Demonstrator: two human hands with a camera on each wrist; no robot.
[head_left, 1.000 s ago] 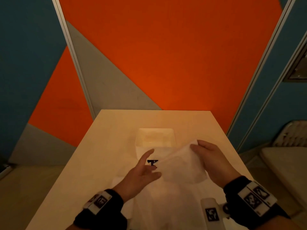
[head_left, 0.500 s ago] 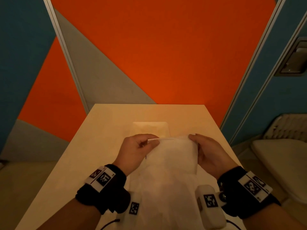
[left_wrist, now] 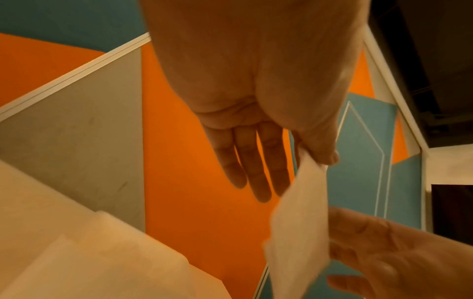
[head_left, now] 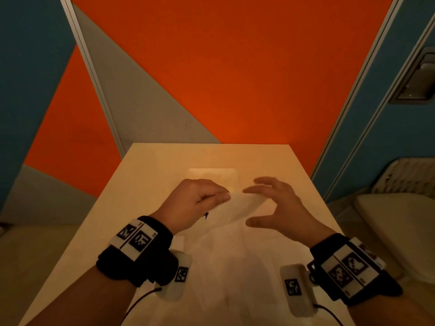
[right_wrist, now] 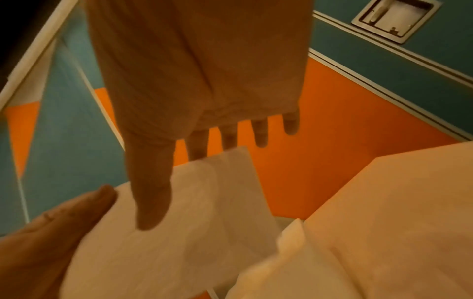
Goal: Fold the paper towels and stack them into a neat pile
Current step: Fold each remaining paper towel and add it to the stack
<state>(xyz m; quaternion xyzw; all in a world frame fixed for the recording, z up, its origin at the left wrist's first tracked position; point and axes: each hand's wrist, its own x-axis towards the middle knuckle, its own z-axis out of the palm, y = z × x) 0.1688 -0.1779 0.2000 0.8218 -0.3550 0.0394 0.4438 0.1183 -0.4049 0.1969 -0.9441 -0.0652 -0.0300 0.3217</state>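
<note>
The left hand (head_left: 193, 203) pinches the thin white paper towel (head_left: 237, 208) by its corner; the towel runs rightward — toward the right hand (head_left: 277, 208), fingers spread, empty, just beside it.

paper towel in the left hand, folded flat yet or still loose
Still loose: the paper towel hangs lifted off the table, pinched by the left hand; the right hand is open beside it.

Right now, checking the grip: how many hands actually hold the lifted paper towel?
1. The left hand pinches the paper towel at its corner; the right hand hovers spread beside it, not gripping.
</note>
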